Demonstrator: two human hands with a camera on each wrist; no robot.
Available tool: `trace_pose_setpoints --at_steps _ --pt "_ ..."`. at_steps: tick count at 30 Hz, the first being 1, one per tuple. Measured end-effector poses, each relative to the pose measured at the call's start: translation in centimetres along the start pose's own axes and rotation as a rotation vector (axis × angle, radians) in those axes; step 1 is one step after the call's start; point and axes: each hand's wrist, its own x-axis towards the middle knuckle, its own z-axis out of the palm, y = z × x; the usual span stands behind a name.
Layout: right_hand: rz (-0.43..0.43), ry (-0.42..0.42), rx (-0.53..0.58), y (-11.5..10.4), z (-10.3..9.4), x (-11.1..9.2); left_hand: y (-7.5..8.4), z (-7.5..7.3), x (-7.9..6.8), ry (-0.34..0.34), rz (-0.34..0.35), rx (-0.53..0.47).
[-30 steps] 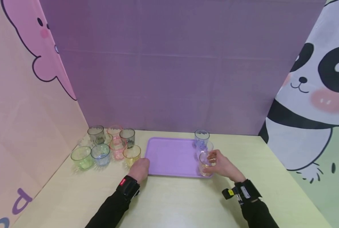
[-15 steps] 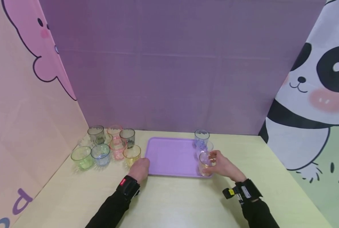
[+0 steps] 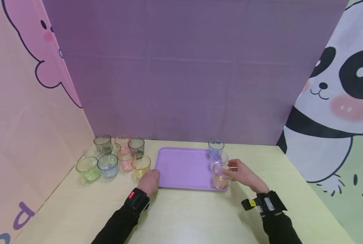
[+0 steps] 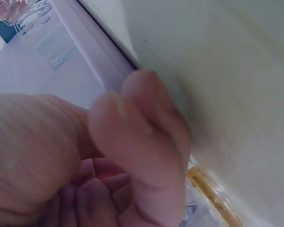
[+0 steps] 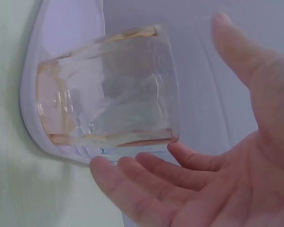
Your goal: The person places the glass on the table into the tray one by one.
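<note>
A pale amber drinking glass (image 3: 220,182) stands upright on the front right corner of the purple tray (image 3: 181,169). Spread around its upper part, my right hand (image 3: 245,175) has thumb and fingers straightened. In the right wrist view the thumb is apart from the glass (image 5: 109,94), with the other fingertips close along its far side. My left hand (image 3: 150,182) pinches the tray's front left edge; the left wrist view shows its curled fingers at the tray rim (image 4: 92,42). Behind the amber glass, a clear glass (image 3: 223,157) and a blue-tinted glass (image 3: 216,145) line the tray's right side.
Several tinted glasses crowd the table's left side, among them a yellow glass (image 3: 141,166) right by my left hand, a green glass (image 3: 88,169), a blue glass (image 3: 108,165) and a pink glass (image 3: 126,159). A purple backdrop (image 3: 181,74) rises behind the table (image 3: 196,217).
My right hand has loosened its hold on the amber glass and drawn slightly right and up. The glass stays on the tray corner. My left hand has not moved.
</note>
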Motion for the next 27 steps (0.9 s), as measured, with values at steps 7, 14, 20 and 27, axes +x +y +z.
trace_pose_setpoints --at_steps 7,14,20,27 --pt "0.008 0.067 0.178 0.0 -0.4 0.1 0.0 -0.1 -0.1 0.0 -0.009 -0.001" --pt "-0.001 0.158 0.182 1.4 -0.4 0.8 0.0 -0.1 -0.2 0.006 0.003 0.016" --pt "0.011 0.162 0.133 3.4 0.1 2.1 -0.1 0.0 -0.1 -0.003 -0.006 0.017" --pt "0.012 0.129 0.043 4.4 0.9 2.6 0.0 0.0 -0.1 0.011 0.007 0.037"
